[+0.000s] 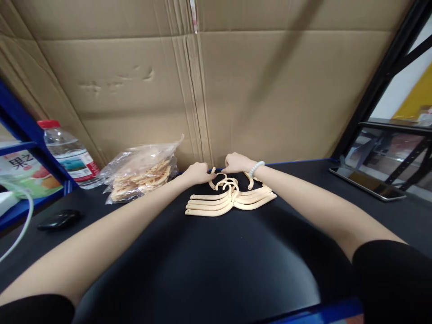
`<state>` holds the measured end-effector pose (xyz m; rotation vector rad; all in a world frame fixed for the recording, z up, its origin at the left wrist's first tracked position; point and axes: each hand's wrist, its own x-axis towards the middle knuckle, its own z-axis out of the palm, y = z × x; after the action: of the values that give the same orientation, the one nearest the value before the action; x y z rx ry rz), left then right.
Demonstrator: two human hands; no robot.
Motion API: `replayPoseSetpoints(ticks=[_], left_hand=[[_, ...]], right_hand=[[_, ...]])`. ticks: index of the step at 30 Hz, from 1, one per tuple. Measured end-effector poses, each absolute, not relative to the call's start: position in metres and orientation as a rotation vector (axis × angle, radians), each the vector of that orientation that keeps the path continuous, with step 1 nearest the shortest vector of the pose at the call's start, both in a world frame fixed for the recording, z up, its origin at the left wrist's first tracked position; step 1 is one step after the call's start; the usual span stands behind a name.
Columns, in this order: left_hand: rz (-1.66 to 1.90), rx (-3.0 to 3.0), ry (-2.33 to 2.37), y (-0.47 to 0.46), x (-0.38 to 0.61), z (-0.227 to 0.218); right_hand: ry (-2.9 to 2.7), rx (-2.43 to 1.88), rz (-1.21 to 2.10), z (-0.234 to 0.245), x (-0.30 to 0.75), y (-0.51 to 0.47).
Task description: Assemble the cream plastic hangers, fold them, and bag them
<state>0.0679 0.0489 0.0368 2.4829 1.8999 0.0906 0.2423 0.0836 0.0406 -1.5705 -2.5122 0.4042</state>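
Note:
Several beige plastic clothes hangers [209,207] lie in a neat overlapping row on the black table, their hooks bunched at the middle. Behind them, near the cardboard, is another beige hanger [212,179] with short curved parts sticking up. My left hand [198,173] is closed at the left side of this rear hanger, its thumb against a curved part. From the right, my right hand [239,163] reaches in with fingers curled down close to the hooks. A second curved beige piece [249,181] shows below my right wrist. Both sets of fingertips are partly hidden.
A clear plastic bag [145,173] of more beige hangers lies at left, beside a water bottle [72,155] with a red cap. A black mouse [60,219] sits nearer me. On the right lies a phone [367,182]. A cardboard sheet [270,90] walls off the back.

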Motion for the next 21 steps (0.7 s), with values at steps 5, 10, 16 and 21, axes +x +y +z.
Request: replayPoseSetpoints(ticks=[5,10,16,21], left_hand=[[0.064,2.348,1.967,0.061,0.073,0.029],[0.197,2.185,2.007,0.062,0.068,0.027],[0.55,1.997,1.859,0.041,0.05,0.043],[0.856,1.82,1.504,-0.021,0.052,0.046]], right_hand=[[-2.47,-1.689,0.668,0.032,0.223,0.098],[-2.239,-1.648,0.891,0.028,0.223,0.096],[-1.807,-1.303,1.065,0.038,0.239,0.072],[-1.568,-0.998,1.184,0.032,0.267,0.005]])
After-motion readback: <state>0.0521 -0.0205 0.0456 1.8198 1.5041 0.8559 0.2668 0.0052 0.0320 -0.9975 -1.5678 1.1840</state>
